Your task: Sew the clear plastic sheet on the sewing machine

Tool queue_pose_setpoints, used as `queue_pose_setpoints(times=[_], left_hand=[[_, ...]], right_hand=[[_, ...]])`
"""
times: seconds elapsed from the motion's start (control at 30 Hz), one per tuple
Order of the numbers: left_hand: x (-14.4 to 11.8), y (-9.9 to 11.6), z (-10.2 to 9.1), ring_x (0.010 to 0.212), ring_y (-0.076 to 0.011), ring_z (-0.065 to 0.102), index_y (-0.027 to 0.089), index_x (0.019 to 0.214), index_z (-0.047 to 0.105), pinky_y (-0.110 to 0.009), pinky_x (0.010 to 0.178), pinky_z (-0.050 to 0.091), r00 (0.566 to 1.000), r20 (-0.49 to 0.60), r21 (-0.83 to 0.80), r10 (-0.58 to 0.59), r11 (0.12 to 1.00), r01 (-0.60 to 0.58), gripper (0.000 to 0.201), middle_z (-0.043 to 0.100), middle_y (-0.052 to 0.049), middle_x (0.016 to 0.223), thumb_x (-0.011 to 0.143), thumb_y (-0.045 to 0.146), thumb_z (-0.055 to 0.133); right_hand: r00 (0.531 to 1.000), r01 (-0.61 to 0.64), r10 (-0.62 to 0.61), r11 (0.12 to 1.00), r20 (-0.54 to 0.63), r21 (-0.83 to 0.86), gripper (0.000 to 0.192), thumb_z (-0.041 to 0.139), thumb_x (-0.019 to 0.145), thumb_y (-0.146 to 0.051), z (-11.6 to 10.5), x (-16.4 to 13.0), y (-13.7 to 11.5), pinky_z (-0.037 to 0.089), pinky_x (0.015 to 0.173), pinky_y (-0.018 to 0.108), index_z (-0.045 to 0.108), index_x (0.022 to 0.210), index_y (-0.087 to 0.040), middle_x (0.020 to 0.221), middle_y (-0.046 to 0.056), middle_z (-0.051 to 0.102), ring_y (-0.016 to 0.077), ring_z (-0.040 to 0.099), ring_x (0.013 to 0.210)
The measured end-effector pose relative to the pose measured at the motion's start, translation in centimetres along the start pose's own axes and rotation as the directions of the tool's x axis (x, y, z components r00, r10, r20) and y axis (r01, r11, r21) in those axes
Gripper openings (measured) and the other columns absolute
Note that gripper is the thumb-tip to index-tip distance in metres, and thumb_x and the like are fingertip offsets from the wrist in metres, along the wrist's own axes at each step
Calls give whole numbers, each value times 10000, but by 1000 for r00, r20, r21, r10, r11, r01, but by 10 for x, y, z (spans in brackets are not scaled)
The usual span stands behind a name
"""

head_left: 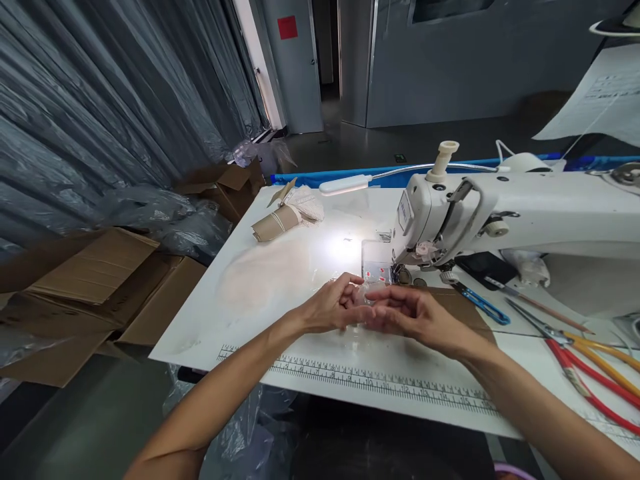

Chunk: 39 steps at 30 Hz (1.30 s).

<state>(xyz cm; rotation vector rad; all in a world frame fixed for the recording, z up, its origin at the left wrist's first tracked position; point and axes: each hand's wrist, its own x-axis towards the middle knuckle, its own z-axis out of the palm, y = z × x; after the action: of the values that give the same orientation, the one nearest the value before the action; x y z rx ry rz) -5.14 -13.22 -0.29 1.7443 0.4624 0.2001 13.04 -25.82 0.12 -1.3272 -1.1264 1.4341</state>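
The clear piece [367, 292] looked like thin, shiny plastic. The bench [200, 333] was smooth, with a slight gloss that threw back the light. The machine [560, 205] had a smooth, glossy painted shell. The lamp [345, 185] looked like smooth plastic on a ribbed metal neck [417, 167]. The scissors [557, 335] had metal blades and glossy coated handles. The cloth [307, 202] looked textured, the sheet [597, 97] was paper, and the box [93, 267] was matt cardboard.
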Motion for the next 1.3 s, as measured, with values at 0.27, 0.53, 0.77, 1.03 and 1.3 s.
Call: queue_pose_setpoints(times=[0.27,0.53,0.77,1.03,1.3], left_hand=[[-3,1,2,527,-108,574,173,1264,480,-215,483,463,986,-156,153,-53,985,77,515,655,-5,770,799,290,665],[5,-2,-1,508,-93,596,198,1281,443,-193,462,481,968,-225,74,-106,989,125,585,649,17,771,792,355,722],[13,-4,-6,487,-82,580,171,1213,482,-180,444,474,936,-299,-41,-187,982,183,559,637,25,722,757,325,767],[15,-3,-7,499,-88,573,166,1209,477,-184,430,458,920,-331,-52,-211,977,205,655,615,39,710,694,384,816],[15,-6,-11,489,-72,559,164,1211,493,-184,467,434,941,-288,37,-178,980,197,602,604,40,728,728,363,792]], right_hand=[[888,274,-452,367,87,-889,366,466,956,-328,-43,-17,38,487,928,487,589,1298,-283,1118,115,618,271,579,1051],[873,222,-467,129,138,-967,385,364,976,-333,-50,0,31,506,670,380,630,1229,-217,1028,137,590,249,587,827],[854,252,-505,192,125,-949,409,372,982,-344,-52,-3,36,497,765,399,566,1334,-274,1041,111,595,242,570,901],[870,232,-484,225,98,-946,362,406,963,-322,-47,-3,42,467,833,457,602,1258,-250,1031,116,590,262,532,925],[867,216,-491,212,87,-953,339,417,961,-319,-46,-4,47,437,852,470,612,1228,-242,1053,125,578,277,516,948]])
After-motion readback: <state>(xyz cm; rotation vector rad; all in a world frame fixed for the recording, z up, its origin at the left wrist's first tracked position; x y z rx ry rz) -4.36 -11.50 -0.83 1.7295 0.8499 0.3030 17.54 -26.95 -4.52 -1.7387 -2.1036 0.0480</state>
